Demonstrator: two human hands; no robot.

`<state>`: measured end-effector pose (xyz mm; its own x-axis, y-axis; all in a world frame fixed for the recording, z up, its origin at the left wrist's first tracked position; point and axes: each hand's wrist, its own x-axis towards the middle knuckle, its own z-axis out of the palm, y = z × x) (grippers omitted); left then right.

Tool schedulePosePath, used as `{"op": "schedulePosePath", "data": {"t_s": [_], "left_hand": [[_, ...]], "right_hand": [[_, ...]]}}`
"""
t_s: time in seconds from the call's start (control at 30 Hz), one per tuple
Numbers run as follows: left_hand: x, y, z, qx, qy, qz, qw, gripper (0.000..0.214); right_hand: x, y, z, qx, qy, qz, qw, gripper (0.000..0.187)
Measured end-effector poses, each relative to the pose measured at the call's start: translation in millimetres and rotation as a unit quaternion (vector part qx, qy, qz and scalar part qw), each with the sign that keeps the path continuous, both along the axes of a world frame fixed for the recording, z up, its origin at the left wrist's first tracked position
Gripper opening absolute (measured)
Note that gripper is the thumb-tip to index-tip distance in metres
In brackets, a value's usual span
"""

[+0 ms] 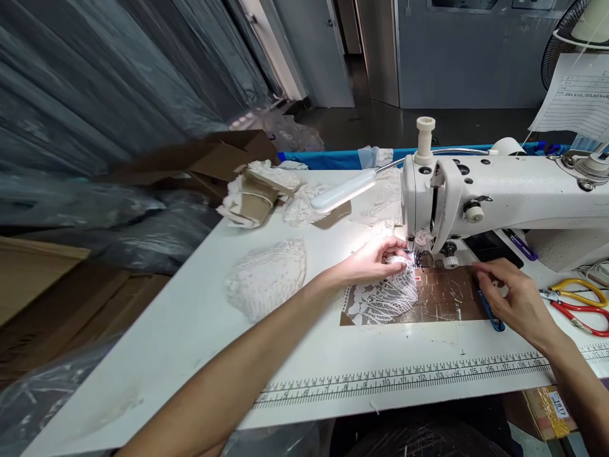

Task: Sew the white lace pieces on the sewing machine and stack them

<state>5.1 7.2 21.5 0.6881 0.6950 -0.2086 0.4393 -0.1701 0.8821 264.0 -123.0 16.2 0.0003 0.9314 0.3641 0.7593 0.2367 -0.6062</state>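
Note:
White lace fabric (387,295) lies on the brown plate (447,295) of a white sewing machine (518,190). My left hand (380,260) pinches the lace's upper edge, close to the presser foot (421,259). On the plate's right side, my right hand (516,301) is curled with its fingertips drawn in; whatever they hold is too small or hidden to name. A blue thread snipper (492,314) lies just beside and partly under its fingers. The machine's lamp (345,190) lights the spot by the needle.
Another lace piece (271,276) rests left of my forearm, with a lace bundle on cardboard (254,197) behind it. Scissors with red and yellow handles (578,304) lie at the right. A printed ruler (404,377) runs along the front edge. Cartons (223,158) stand beyond the table.

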Motion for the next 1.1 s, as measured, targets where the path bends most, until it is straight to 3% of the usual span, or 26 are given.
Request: {"op": "schedulePosePath", "data": {"t_s": [0.13, 0.3, 0.43, 0.5, 0.6, 0.7, 0.83, 1.1], "left_hand": [[5, -1, -6.0, -0.018, 0.003, 0.027, 0.999, 0.031], [8, -5, -5.6, 0.01, 0.016, 0.052, 0.998, 0.026], [5, -8, -2.2, -0.028, 0.015, 0.04, 0.999, 0.034], [5, -10, -1.6, -0.059, -0.002, 0.023, 0.998, 0.041], [7, -11, -2.1, -0.073, -0.025, 0.027, 0.997, 0.041], [9, -12, -3.6, -0.083, -0.042, 0.029, 0.995, 0.036], [9, -11, -7.5, -0.062, -0.036, 0.045, 0.996, 0.038], [6, -7, -10.9, -0.045, -0.037, 0.068, 0.996, 0.042]], "right_hand": [[8, -19, -18.2, -0.027, -0.094, -0.034, 0.995, 0.045], [5, -20, -35.3, 0.022, -0.171, -0.041, 0.984, 0.055], [-3, -19, -23.8, 0.011, -0.114, -0.025, 0.993, 0.047], [-13, -16, -15.1, -0.043, -0.029, 0.002, 0.999, 0.038], [-34, -4, -6.5, -0.162, 0.063, 0.044, 0.984, 0.027], [-54, 15, -5.0, -0.2, 0.047, 0.056, 0.977, 0.028], [-71, 38, -9.5, -0.202, -0.011, 0.026, 0.979, 0.045], [-76, 46, -16.5, -0.183, -0.09, -0.001, 0.979, 0.037]]}}
